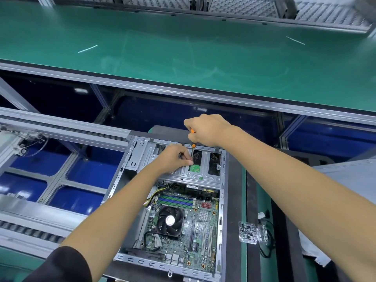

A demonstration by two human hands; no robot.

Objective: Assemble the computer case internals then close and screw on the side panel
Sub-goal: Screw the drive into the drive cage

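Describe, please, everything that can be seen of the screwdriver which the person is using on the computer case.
The screwdriver shows only in part: an orange handle, mostly hidden inside the right hand, which grips it from above, and a thin dark shaft running steeply down. It stands nearly upright over the metal drive cage at the far end of the open computer case. The left hand pinches near its tip.

Green workbench (251, 210) bears the open computer case (130, 159); clear plastic packet (252, 232) beside it.
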